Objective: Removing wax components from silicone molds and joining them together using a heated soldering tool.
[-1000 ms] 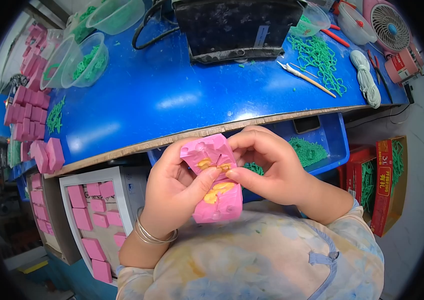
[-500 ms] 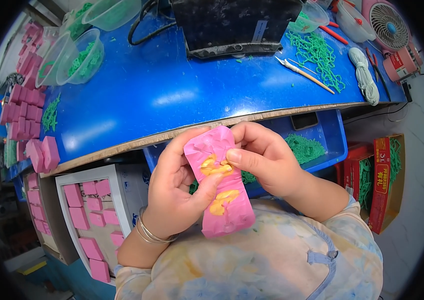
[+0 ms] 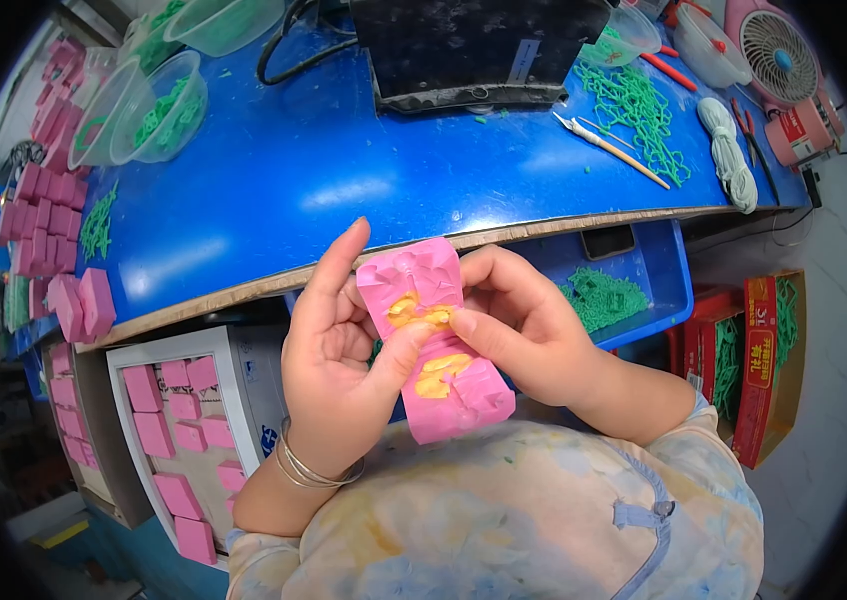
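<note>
Pink piece: A soft-looking, creased pink slab (image 3: 447, 347) is held just in front of the person's body, near the near edge of the blue tabletop (image 3: 274, 190), its two ends tipped far and near.
Left hand: The left hand (image 3: 339, 350) steadies the slab from the left, thumb pressed on its face; the index finger, against the slab's far left side half a second ago, now stands up and clear. Whether the curled fingers touch the back cannot be told.
Right hand: The right hand (image 3: 527, 320) grips the right edge, thumb tip at the yellow and fingers bent behind.
Yellow material: One portion (image 3: 404, 308) sits in the far half between the thumbs, another (image 3: 442, 378) in the near half.
Latest change: The slab, straighter half a second ago, bends more at its middle, and its near end has come up and away from the person's shirt.
Bearing on the work: Effort appears centred on the far portion, which still lies against the pink.
Surroundings: Green pieces (image 3: 604, 298) fill part of a blue tray (image 3: 666, 270) to the right; pink blocks (image 3: 153, 435) line a white-rimmed box (image 3: 237, 395) on the near left.
</note>
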`<act>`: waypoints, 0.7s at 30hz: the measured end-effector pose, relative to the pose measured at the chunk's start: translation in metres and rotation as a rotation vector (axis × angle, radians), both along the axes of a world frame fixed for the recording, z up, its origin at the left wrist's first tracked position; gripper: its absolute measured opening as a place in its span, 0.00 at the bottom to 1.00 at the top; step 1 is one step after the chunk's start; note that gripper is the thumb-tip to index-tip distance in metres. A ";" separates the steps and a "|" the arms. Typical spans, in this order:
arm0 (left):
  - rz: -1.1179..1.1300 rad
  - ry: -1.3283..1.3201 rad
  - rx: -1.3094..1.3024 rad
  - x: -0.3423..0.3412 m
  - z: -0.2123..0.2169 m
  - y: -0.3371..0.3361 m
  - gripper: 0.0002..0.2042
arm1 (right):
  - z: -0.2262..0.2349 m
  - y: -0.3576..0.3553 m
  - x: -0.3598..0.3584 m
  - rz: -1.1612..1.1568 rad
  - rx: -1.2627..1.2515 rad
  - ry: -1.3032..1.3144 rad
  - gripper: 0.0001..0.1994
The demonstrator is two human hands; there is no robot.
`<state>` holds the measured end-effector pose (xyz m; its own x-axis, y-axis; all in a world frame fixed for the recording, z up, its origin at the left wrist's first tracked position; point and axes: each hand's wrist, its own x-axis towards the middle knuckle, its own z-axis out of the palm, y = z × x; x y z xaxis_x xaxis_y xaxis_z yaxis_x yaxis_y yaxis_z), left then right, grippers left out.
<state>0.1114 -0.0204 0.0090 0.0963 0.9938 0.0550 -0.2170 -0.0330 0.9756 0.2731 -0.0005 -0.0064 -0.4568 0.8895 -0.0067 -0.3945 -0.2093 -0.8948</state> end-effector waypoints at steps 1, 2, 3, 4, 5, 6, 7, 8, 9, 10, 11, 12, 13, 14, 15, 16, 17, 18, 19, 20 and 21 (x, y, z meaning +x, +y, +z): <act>0.017 0.008 0.008 0.000 -0.001 0.000 0.32 | 0.000 0.000 0.001 0.022 0.003 -0.017 0.07; 0.018 0.006 0.010 0.001 -0.003 0.001 0.32 | 0.000 0.000 0.002 0.035 0.004 -0.026 0.08; 0.025 -0.008 0.033 0.001 -0.004 0.001 0.30 | 0.000 0.000 0.002 0.042 0.005 -0.033 0.08; 0.035 -0.015 0.044 0.001 -0.006 0.002 0.28 | 0.000 0.001 0.002 0.036 0.004 -0.017 0.08; 0.033 -0.020 0.057 0.001 -0.007 0.001 0.28 | -0.001 0.001 0.002 0.030 -0.004 -0.011 0.09; 0.025 -0.029 0.041 0.001 -0.008 0.000 0.24 | -0.001 0.000 0.002 0.033 0.004 0.000 0.09; 0.020 -0.030 0.001 0.000 -0.010 -0.001 0.21 | -0.001 0.000 0.002 0.036 -0.023 0.005 0.09; 0.019 -0.037 0.025 -0.001 -0.010 -0.002 0.21 | -0.001 -0.001 0.003 0.033 -0.051 0.005 0.09; 0.020 -0.040 -0.002 -0.003 -0.011 -0.003 0.19 | -0.001 -0.001 0.004 0.041 -0.050 0.011 0.09; 0.027 -0.036 -0.033 -0.005 -0.011 -0.004 0.16 | -0.001 0.000 0.005 0.052 -0.056 -0.011 0.09; 0.020 -0.042 -0.028 -0.007 -0.012 -0.004 0.16 | -0.001 0.000 0.006 0.066 -0.032 -0.053 0.09; 0.012 -0.043 -0.029 -0.009 -0.012 -0.003 0.15 | -0.001 0.002 0.008 0.063 -0.060 -0.033 0.09; -0.009 -0.035 -0.032 -0.010 -0.013 -0.002 0.15 | -0.002 0.004 0.011 0.087 0.066 -0.163 0.09; 0.004 -0.044 -0.029 -0.011 -0.013 -0.001 0.15 | -0.002 0.005 0.012 0.101 0.175 -0.297 0.09; -0.053 0.078 0.081 -0.011 -0.013 0.002 0.14 | -0.002 0.006 0.013 0.109 0.193 -0.292 0.09; -0.094 0.215 0.185 -0.010 -0.012 0.003 0.14 | -0.003 0.006 0.012 0.087 0.170 -0.267 0.08; -0.112 0.200 0.194 -0.009 -0.011 0.003 0.14 | -0.003 0.006 0.012 0.064 0.148 -0.242 0.06; -0.139 -0.036 0.023 -0.006 -0.011 0.002 0.15 | -0.003 0.006 0.011 0.063 0.149 -0.242 0.06; -0.171 -0.283 -0.151 -0.003 -0.009 0.001 0.16 | -0.003 0.004 0.009 0.005 0.172 -0.269 0.07; -0.162 -0.270 -0.145 -0.002 -0.008 0.002 0.16 | -0.003 0.003 0.007 -0.052 0.197 -0.296 0.08; -0.163 -0.305 -0.191 -0.001 -0.006 0.002 0.18 | -0.002 0.002 0.006 -0.050 0.201 -0.294 0.08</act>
<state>0.1105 -0.0183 0.0027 0.2618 0.9619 -0.0788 -0.4855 0.2018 0.8507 0.2793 0.0011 -0.0084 -0.4170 0.9077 0.0456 -0.1190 -0.0047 -0.9929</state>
